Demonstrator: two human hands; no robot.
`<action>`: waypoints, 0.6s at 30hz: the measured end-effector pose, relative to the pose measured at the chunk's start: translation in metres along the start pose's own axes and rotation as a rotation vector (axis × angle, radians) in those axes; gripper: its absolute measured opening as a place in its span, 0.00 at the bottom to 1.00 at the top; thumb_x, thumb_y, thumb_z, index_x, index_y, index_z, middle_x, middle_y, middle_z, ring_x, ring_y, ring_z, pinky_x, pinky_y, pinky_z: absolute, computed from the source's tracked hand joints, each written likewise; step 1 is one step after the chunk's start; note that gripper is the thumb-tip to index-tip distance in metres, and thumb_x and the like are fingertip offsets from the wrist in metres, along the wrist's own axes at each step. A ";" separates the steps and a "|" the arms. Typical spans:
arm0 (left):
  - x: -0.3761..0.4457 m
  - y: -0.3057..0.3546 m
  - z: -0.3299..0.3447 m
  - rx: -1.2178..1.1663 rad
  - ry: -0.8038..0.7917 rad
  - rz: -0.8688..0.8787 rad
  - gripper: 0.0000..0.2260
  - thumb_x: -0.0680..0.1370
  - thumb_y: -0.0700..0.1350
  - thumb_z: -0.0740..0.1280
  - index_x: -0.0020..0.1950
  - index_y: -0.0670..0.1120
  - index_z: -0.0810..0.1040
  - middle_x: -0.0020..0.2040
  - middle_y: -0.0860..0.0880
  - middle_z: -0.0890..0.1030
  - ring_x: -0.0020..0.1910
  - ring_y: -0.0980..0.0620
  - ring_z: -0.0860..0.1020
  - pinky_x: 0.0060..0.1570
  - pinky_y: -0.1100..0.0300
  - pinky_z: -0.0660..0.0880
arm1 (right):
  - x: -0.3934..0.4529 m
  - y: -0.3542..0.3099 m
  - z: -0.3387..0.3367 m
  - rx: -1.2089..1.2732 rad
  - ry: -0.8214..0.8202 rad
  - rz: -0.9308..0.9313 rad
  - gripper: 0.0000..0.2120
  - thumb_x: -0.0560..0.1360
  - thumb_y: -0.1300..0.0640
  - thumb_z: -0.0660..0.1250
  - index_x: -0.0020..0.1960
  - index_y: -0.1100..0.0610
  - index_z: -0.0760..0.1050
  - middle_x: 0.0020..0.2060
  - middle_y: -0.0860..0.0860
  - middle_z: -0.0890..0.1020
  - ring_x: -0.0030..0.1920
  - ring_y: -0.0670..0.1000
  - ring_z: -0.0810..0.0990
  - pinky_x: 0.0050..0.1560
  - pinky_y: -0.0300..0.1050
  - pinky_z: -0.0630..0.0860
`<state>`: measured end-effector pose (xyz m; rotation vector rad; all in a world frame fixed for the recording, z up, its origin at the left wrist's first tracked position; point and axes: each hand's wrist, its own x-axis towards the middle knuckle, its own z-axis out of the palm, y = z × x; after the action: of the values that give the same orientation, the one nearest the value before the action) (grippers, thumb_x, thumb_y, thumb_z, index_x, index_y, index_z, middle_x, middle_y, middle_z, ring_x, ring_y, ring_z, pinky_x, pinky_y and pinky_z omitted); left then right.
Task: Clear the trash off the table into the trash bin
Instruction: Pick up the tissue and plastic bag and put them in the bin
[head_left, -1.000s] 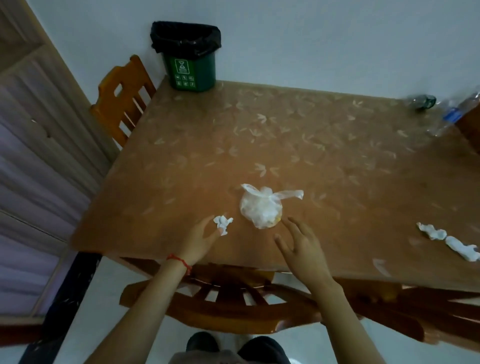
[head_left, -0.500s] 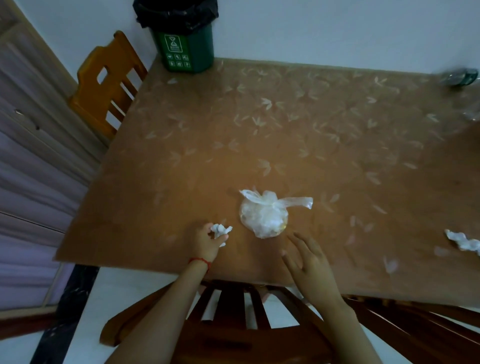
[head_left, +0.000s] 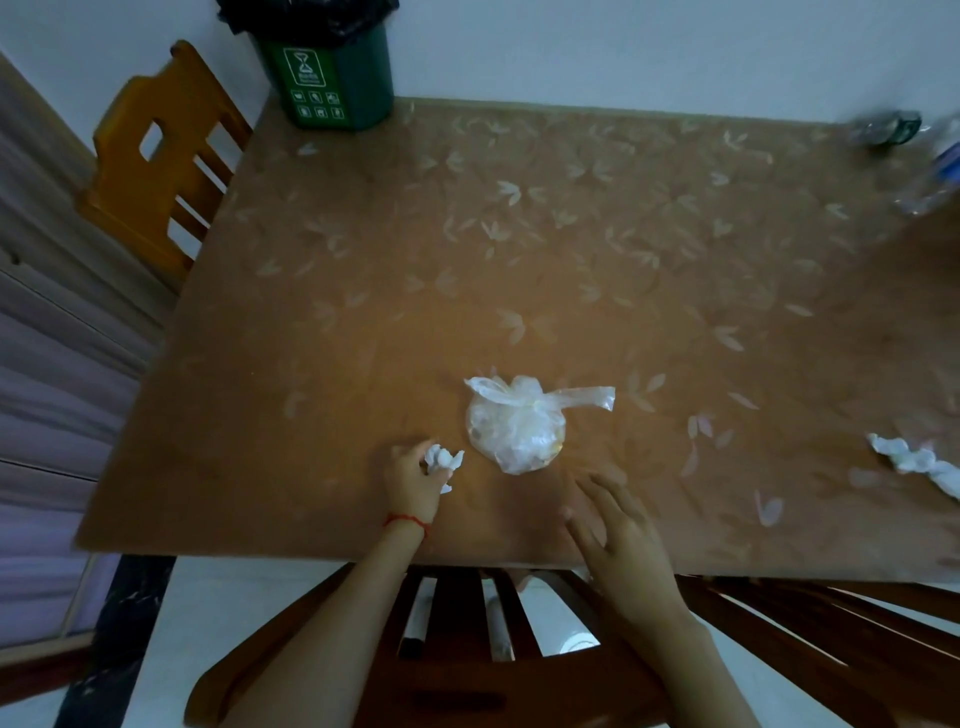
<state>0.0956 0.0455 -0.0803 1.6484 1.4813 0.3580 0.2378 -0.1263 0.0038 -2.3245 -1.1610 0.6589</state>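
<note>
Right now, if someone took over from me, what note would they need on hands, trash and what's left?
Left hand: grips a small tissue wad at the near edge of the table.
Right hand: open, fingers spread, empty, just short of the knotted plastic bag.
Twisted tissue lies at the right edge; blurred bottles sit at the far right corner.
Green trash bin stands on the far left corner.
Done: I can't see anything binned yet.
Left: bin the wad, bag, twisted tissue, probably the bottles.

Brown leaf-patterned table (head_left: 519, 260), green bin (head_left: 337, 78) with black liner (head_left: 311, 15), white tissue (head_left: 441, 460), orange chair (head_left: 150, 171)
</note>
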 end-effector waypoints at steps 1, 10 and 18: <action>0.002 -0.002 0.002 0.024 0.011 0.005 0.09 0.67 0.39 0.72 0.46 0.41 0.82 0.41 0.44 0.80 0.35 0.54 0.77 0.39 0.59 0.79 | 0.001 0.001 0.000 -0.004 0.004 -0.003 0.20 0.77 0.49 0.60 0.67 0.55 0.69 0.67 0.52 0.71 0.66 0.52 0.69 0.64 0.49 0.68; 0.007 -0.010 0.006 -0.061 0.023 -0.083 0.04 0.71 0.41 0.70 0.37 0.42 0.82 0.38 0.41 0.82 0.30 0.52 0.75 0.29 0.70 0.70 | 0.005 0.000 0.002 -0.014 -0.006 0.001 0.25 0.75 0.42 0.54 0.67 0.54 0.69 0.67 0.50 0.71 0.66 0.50 0.68 0.64 0.48 0.68; 0.004 -0.005 0.000 -0.222 0.018 -0.142 0.04 0.71 0.34 0.68 0.43 0.37 0.82 0.35 0.49 0.79 0.38 0.51 0.76 0.37 0.65 0.69 | 0.006 0.000 0.004 0.007 -0.003 -0.007 0.20 0.78 0.48 0.59 0.68 0.53 0.68 0.67 0.50 0.70 0.67 0.50 0.68 0.65 0.49 0.68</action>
<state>0.0930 0.0485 -0.0851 1.3605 1.5051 0.4426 0.2388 -0.1205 -0.0003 -2.3132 -1.1666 0.6633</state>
